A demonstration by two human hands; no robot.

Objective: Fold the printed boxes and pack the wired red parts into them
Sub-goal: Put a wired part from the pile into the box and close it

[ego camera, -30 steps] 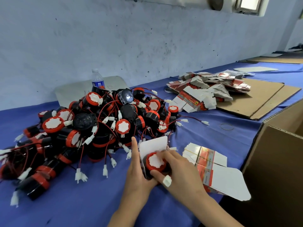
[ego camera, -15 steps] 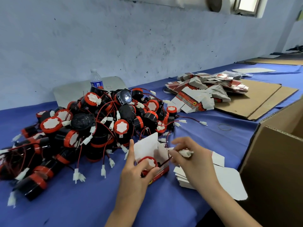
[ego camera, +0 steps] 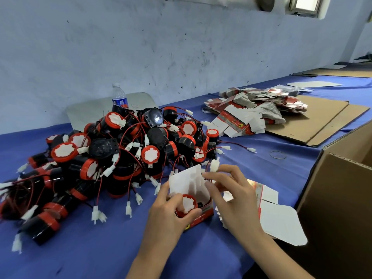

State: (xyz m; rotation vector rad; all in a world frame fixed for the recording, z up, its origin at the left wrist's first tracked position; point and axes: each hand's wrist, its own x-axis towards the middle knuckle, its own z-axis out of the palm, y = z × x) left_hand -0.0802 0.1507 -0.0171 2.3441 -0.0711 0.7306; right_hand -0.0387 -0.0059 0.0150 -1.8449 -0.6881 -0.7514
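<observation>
So the left hand grips the open printed box with a red part inside, while the right hand pinches its white plug.

Single view, worn on the head. Looks forward and down across a blue table toward a pale wall on the far side. Wide lens: the straight lines bow.

Very near, bottom centre: left hand gripping a small box, right hand pinching a white plug. Both forearms run out at the bottom edge.

Mid-distance, left: pile of red parts.

Far right: stack of flat boxes on cardboard sheets.

Near right, cut by the frame: brown carton.

Top right corner: window.
</observation>
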